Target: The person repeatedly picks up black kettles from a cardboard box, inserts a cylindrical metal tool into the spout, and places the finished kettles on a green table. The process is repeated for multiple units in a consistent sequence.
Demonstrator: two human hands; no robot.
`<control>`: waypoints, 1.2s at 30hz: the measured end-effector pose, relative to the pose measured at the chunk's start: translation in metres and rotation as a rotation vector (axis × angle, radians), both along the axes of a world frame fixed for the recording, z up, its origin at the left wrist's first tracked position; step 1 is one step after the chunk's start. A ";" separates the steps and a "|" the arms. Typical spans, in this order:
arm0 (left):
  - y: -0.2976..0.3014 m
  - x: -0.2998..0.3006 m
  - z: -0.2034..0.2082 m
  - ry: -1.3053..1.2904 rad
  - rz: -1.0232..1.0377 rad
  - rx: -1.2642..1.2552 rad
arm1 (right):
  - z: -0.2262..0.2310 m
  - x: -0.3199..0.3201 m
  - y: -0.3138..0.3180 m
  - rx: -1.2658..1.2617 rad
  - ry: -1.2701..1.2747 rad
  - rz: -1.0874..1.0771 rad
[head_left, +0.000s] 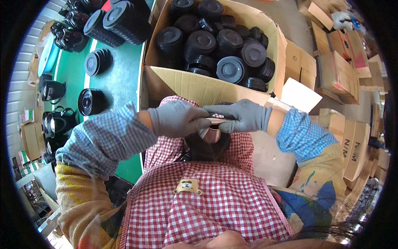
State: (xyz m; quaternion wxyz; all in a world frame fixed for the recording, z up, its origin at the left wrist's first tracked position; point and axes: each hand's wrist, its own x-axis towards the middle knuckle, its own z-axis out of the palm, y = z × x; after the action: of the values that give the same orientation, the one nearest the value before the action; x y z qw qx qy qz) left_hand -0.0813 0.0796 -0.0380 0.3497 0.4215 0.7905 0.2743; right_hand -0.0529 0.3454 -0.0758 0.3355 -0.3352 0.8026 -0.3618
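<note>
**Both grips closed on a metal piece above the lap**

Largest item: a green counter runs along the left side. Beside it, ahead of the person, stands an open box, loaded with black discs, some stacked, some tilted. A red-and-white checked apron covers the person's torso and lap. Cartons line the right side, several of them resting against one another.

On the counter, at its far end, two tall stacks of black discs lean close together. Nearer, one short stack is tipped over. Nearer again, a black pot lies on its own, its mouth toward the left. More dark pots sit along the counter's left edge, near a blue basin. A white sheet lies at the box's right corner.

A dark vessel rests in the lap, directly below the grips; its lower part is shadowed and its form cannot be fully made out. The left grip, gloved in grey, is closed on the left end of the metal piece. The right grip, likewise gloved, pinches the right end, fingers above, thumb below. Smallest item noted: a bear-faced patch on the apron.
</note>
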 end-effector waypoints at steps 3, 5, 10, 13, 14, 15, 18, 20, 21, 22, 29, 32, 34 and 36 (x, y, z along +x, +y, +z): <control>-0.008 -0.029 -0.027 -0.095 0.010 -0.052 | 0.012 0.008 -0.012 -0.167 -0.380 -0.204; -0.007 -0.044 -0.050 -0.106 0.079 0.012 | 0.023 0.023 -0.025 -0.202 -0.537 -0.339; 0.008 -0.065 -0.063 -0.063 -0.025 0.014 | 0.020 0.027 -0.027 -0.247 -0.117 -0.302; 0.008 -0.064 -0.054 -0.033 -0.047 0.018 | 0.029 -0.003 -0.011 -0.001 0.047 -0.032; 0.009 -0.064 -0.053 -0.033 -0.050 0.033 | 0.023 0.001 -0.012 0.089 0.294 -0.026; 0.009 -0.065 -0.052 -0.033 -0.051 0.045 | 0.013 0.008 -0.015 0.176 0.540 -0.018; 0.006 -0.070 -0.076 -0.060 -0.033 0.071 | 0.004 0.019 -0.034 -0.214 0.174 -0.169; 0.007 -0.073 -0.073 -0.138 -0.066 0.050 | 0.001 0.011 -0.043 -0.277 0.170 -0.106; 0.016 -0.075 -0.076 -0.190 -0.081 0.049 | 0.003 0.013 -0.051 -0.302 0.185 -0.055; 0.026 -0.078 -0.081 -0.241 -0.096 0.050 | 0.007 0.018 -0.059 -0.326 0.200 -0.004; 0.085 -0.079 -0.115 -0.479 -0.170 0.193 | 0.027 0.020 -0.100 -0.314 0.236 -0.143; 0.083 -0.077 -0.135 -0.577 0.049 0.293 | 0.019 0.001 -0.102 -0.356 0.247 -0.097; 0.064 -0.072 -0.119 -0.609 0.372 0.377 | 0.016 -0.001 -0.085 -0.537 0.309 -0.084; 0.030 -0.067 -0.137 -0.030 0.577 0.696 | 0.021 0.007 -0.066 -0.627 0.269 -0.093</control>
State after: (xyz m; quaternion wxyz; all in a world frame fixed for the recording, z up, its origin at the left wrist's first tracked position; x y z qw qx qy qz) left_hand -0.1487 0.1093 -0.1749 0.1079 0.2721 0.7311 0.6163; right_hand -0.0462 0.2797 -0.0546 0.0905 -0.4295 0.7040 -0.5583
